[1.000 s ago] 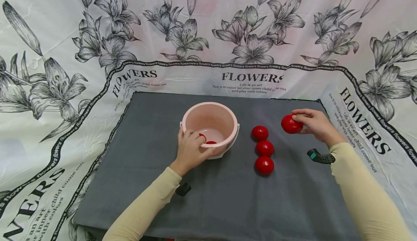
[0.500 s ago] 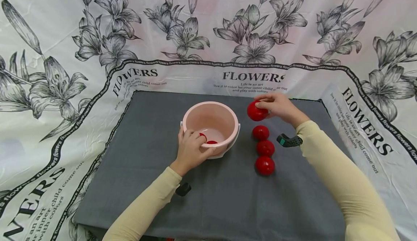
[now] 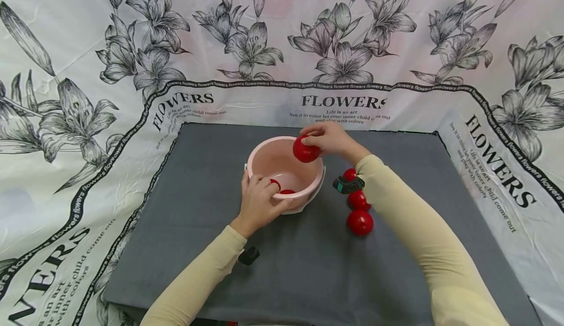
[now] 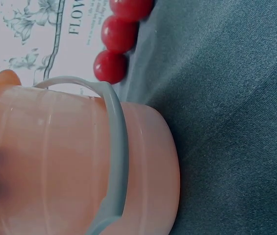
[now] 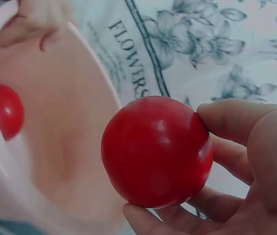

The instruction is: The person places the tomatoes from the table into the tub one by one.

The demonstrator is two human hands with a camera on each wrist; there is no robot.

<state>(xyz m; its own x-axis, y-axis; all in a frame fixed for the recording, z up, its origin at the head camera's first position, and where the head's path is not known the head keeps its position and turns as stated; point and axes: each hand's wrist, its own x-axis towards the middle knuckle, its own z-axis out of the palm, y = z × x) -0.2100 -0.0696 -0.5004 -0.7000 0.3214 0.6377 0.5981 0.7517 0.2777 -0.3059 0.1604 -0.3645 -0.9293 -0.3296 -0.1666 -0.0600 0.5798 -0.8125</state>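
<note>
Gripping 1 ball [image 3: 305, 151], the right hand [image 3: 332, 141] reached the bucket [image 3: 273, 158] the left hand [image 3: 257, 202] gripped, leaving 3 balls [image 3: 357, 200] outside.

I read "FLOWERS" and "Life is an art" on the floral backdrop [image 3: 260, 108] ("flowers" repeats along its black border [image 3: 282, 85]).

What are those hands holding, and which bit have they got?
The right hand holds a red ball around its side; the left hand grips the pink bucket by its rim.
</note>
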